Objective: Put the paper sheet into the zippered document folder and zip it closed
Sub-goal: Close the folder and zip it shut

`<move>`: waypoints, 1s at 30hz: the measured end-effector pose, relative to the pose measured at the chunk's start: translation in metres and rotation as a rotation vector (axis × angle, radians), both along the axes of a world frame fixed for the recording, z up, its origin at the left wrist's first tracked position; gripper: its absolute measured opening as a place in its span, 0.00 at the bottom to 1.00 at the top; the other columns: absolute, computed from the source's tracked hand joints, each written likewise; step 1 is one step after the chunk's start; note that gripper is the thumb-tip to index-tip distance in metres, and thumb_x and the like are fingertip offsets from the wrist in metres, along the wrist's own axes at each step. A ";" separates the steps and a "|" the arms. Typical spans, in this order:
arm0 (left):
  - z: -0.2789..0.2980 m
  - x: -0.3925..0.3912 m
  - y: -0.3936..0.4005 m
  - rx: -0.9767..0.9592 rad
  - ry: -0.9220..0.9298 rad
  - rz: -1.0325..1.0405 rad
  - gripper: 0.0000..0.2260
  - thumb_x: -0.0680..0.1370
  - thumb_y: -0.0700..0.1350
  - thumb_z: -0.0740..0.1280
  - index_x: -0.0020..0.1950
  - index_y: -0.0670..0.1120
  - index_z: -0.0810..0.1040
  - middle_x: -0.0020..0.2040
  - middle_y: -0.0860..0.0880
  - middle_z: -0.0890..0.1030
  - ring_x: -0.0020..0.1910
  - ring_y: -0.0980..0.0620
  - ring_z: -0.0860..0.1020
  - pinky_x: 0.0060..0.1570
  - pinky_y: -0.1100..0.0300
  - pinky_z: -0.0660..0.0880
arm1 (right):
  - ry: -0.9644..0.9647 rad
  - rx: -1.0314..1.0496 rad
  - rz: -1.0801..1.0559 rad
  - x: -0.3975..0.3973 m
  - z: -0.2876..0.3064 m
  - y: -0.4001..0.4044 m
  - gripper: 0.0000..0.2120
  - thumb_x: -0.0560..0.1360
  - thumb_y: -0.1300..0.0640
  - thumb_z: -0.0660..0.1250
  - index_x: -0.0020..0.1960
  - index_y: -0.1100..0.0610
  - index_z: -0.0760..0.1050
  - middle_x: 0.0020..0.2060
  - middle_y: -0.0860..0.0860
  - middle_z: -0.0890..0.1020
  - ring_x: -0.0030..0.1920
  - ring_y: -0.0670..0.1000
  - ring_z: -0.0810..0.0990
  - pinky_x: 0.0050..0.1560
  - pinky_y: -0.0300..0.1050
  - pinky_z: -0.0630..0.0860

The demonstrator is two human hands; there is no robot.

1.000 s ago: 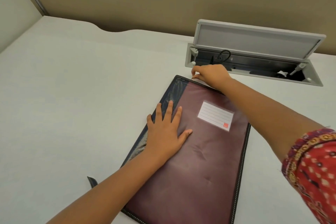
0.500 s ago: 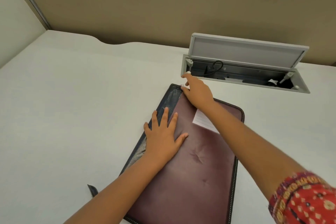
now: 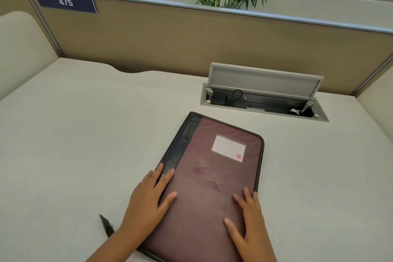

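A maroon zippered document folder [image 3: 212, 168] with a dark spine and a white label lies closed on the white desk [image 3: 85, 134]. Its zipper runs shut along the far and right edges that I can see. My left hand [image 3: 148, 200] lies flat with straight fingers on the folder's near left edge, over the spine. My right hand [image 3: 246, 221] rests flat with spread fingers on the cover's near right part. No paper sheet is visible outside the folder.
An open cable hatch [image 3: 263, 95] with its lid raised sits in the desk behind the folder. A small dark strap or tab [image 3: 106, 224] pokes out by my left wrist. A tan partition [image 3: 191, 44] with a 475 sign closes the back.
My right hand has come back from the folder's far left corner to lie flat on the near right of the cover. My left hand slid nearer. The view tilted up.
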State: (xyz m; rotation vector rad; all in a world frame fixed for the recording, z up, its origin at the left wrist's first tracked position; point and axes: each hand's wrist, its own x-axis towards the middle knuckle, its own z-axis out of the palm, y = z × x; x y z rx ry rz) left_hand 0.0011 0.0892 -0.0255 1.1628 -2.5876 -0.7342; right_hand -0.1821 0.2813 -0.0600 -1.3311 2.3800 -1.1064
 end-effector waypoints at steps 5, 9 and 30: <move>-0.007 0.009 0.017 -0.003 -0.006 0.046 0.37 0.66 0.76 0.39 0.70 0.63 0.59 0.76 0.54 0.54 0.72 0.49 0.59 0.68 0.50 0.63 | 0.047 -0.047 -0.073 0.030 -0.008 0.010 0.31 0.66 0.35 0.62 0.66 0.27 0.54 0.72 0.41 0.60 0.71 0.45 0.51 0.66 0.50 0.60; -0.006 0.001 0.023 -0.022 -0.031 0.059 0.40 0.64 0.77 0.37 0.71 0.63 0.60 0.76 0.54 0.55 0.71 0.45 0.59 0.66 0.48 0.64 | -0.059 -0.007 -0.071 0.026 0.004 0.010 0.26 0.64 0.23 0.53 0.61 0.27 0.62 0.71 0.42 0.60 0.73 0.40 0.47 0.69 0.46 0.53; 0.003 -0.037 0.060 -0.158 -0.390 -0.001 0.30 0.75 0.67 0.41 0.65 0.56 0.72 0.65 0.43 0.75 0.55 0.32 0.77 0.45 0.44 0.78 | 0.247 0.367 -0.026 -0.041 0.027 -0.008 0.49 0.62 0.25 0.26 0.74 0.46 0.56 0.75 0.46 0.55 0.76 0.49 0.48 0.71 0.43 0.43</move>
